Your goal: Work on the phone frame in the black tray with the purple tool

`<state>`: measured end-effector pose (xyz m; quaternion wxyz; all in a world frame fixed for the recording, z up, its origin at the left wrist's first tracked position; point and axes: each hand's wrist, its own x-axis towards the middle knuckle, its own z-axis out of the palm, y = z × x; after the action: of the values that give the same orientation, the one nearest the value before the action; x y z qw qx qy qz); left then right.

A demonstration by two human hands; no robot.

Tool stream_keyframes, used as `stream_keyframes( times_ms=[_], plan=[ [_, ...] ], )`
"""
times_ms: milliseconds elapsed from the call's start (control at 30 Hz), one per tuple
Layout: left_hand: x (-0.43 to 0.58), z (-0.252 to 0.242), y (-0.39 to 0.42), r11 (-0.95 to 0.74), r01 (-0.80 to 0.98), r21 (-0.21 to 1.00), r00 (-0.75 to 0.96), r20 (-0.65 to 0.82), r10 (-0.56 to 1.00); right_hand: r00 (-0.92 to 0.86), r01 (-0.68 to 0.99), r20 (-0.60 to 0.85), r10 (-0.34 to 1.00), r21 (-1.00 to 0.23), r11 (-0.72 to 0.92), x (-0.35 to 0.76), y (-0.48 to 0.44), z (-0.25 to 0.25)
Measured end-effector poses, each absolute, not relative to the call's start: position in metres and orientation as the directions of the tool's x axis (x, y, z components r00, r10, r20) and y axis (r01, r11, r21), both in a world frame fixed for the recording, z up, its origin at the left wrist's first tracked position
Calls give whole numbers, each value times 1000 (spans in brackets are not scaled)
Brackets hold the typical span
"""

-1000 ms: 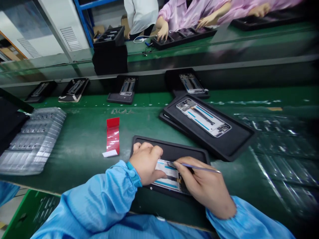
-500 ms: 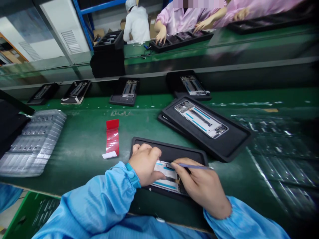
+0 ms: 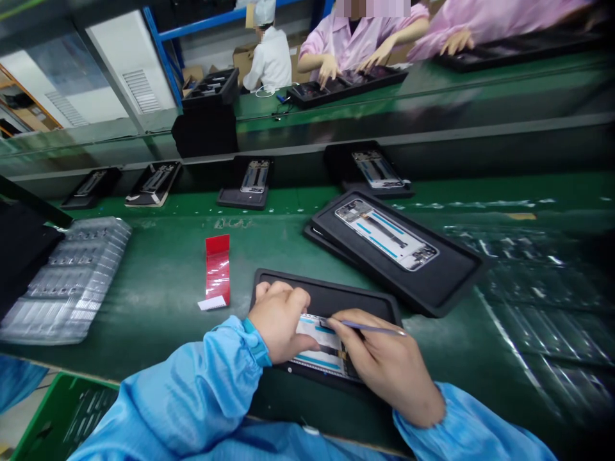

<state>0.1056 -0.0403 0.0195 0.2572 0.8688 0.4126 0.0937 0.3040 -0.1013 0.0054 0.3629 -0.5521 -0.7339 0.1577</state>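
Observation:
A phone frame (image 3: 307, 363) with a white inside, blue strips and a dark flex cable lies in a black tray (image 3: 336, 291) in front of me. My left hand (image 3: 280, 320) is on the frame's left end, fingers bent over its far edge and thumb across the inside. My right hand (image 3: 379, 355) pinches a slim purplish-grey tweezers-like tool (image 3: 369, 328). Its working tip is close to a blue strip near the frame's far edge; whether it touches is too small to tell. The hand covers the frame's right end.
Another phone frame (image 3: 384, 234) sits in stacked black trays beyond my right hand. A red film strip (image 3: 218, 272) lies left. Clear plastic trays (image 3: 72, 275) flank both sides. More trayed frames (image 3: 254, 176) line the far edge. Co-workers in pink handle a long black tray (image 3: 348, 86).
My hands stay nearly in place; the tool's rear end has dipped slightly. The view has shifted a little. Across the bench, a co-worker's hands moved over the tray, and the person in white turned.

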Motion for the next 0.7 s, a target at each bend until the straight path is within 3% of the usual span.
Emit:
stream_keyframes(
  times_ms=[700],
  plan=[
    [105,18,-40,-538,655,530,655,-44,754,-101,691,408,908,-627,359,307,-102,10]
  ],
)
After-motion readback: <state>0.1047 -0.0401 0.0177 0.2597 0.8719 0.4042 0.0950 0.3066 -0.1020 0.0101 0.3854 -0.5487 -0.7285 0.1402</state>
